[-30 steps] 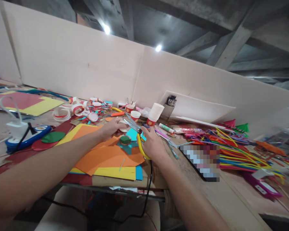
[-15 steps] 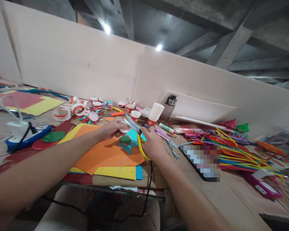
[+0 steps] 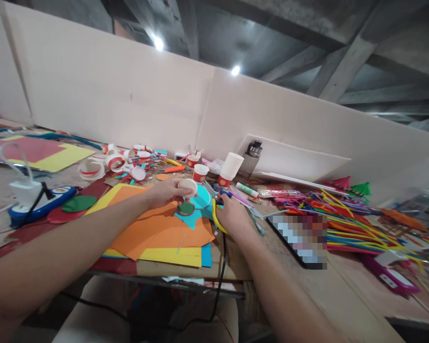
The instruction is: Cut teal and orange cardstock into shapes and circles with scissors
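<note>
My left hand pinches a small white paper-cup bottom between thumb and fingers, over the orange paper. To its right, my right hand is closed around the yellow-handled scissors. The scissors are low by the tabletop, their blades pointing away from me and clear of the cup bottom. Below the cup bottom lies a cut piece of cyan paper, with a small round dark green piece on it. Orange sheets on yellow ones spread under my left wrist.
A stack of paper cups and a single cup stand behind my hands, near a dark bottle. Cut cup rings lie at the back left. To the right are a phone and colourful pipe cleaners.
The scissors have moved right and down, away from the white cup bottom. My left hand has turned the cup bottom so its round face shows, and more cyan paper is uncovered.
</note>
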The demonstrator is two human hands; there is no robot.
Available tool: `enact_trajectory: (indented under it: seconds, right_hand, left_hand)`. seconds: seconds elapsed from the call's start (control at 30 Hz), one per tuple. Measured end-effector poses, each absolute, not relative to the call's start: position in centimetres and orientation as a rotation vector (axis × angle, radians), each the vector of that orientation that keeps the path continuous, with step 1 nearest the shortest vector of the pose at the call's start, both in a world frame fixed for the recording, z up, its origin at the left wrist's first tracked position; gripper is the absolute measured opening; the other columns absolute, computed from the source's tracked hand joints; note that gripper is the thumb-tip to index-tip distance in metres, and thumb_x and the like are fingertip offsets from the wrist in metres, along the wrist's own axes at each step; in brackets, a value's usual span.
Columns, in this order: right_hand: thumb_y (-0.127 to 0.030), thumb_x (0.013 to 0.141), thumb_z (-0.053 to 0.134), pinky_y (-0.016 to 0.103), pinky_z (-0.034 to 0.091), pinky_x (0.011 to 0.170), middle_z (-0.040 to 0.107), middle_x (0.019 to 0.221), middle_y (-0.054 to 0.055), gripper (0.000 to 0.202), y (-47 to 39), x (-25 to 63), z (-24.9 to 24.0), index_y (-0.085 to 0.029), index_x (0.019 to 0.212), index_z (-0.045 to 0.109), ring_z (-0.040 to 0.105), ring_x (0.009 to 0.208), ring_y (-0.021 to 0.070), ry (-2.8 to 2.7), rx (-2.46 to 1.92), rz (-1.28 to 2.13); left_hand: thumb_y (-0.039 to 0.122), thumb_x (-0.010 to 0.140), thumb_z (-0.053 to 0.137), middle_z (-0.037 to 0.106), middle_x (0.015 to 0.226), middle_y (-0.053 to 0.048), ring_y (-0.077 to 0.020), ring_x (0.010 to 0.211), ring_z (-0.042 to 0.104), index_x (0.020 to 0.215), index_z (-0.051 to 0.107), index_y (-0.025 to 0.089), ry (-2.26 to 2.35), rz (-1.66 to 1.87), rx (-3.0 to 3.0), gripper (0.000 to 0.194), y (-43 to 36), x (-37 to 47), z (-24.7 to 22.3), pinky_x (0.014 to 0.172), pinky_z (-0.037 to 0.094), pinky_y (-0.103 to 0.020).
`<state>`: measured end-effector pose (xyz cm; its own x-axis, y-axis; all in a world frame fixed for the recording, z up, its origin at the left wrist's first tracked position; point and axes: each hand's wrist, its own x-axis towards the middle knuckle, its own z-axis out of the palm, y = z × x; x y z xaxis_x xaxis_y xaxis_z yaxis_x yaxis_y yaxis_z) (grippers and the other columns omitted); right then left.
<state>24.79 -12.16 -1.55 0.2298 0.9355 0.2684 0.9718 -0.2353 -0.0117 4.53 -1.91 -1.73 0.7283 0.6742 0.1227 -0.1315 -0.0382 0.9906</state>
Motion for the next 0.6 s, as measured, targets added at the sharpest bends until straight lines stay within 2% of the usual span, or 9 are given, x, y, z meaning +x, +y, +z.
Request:
enact_trajectory:
  seconds: [0.17,0.37,0.47,0.6]
  right_hand:
    - [-0.031,0.081,0.054,0.034,0.045,0.079,0.064,0.106,0.017,0.034,-12.18,24.94,-1.54,-0.015,0.111,0.059,0.062,0.099,0.0278,-1.809,-2.403,-0.318]
    - [-0.029,0.083,0.050,0.035,0.046,0.076,0.063,0.103,0.016,0.031,-12.07,24.96,-1.59,-0.016,0.110,0.058,0.062,0.097,0.0285,-1.797,-2.358,-0.323]
    - [-0.031,0.085,0.049,0.035,0.045,0.076,0.062,0.105,0.015,0.033,-12.01,25.00,-1.65,-0.018,0.114,0.056,0.061,0.098,0.0282,-1.789,-2.333,-0.318]
    - [-0.032,0.084,0.051,0.034,0.044,0.077,0.062,0.105,0.014,0.035,-11.96,25.06,-1.66,-0.018,0.116,0.056,0.061,0.096,0.0268,-1.790,-2.335,-0.292]
  left_hand:
    - [0.037,0.073,0.068,0.062,0.069,-0.003,-0.0101,0.058,0.053,0.086,0.067,0.012,0.521,0.827,1.726,0.028,-1.90,4.56,-1.58,0.056,0.043,-0.022]
    - [0.028,0.078,0.059,0.062,0.071,-0.002,-0.0110,0.061,0.054,0.093,0.071,0.016,0.549,0.918,2.005,0.023,-1.17,4.54,-1.93,0.060,0.043,-0.022]
    - [0.027,0.077,0.058,0.060,0.068,-0.002,-0.0117,0.061,0.051,0.087,0.072,0.017,0.606,0.928,2.085,0.020,-1.14,4.48,-2.00,0.058,0.039,-0.021]
    - [0.025,0.074,0.062,0.055,0.061,0.001,-0.0120,0.058,0.044,0.067,0.067,0.017,0.706,1.038,2.180,0.012,-1.34,4.32,-1.76,0.055,0.031,-0.021]
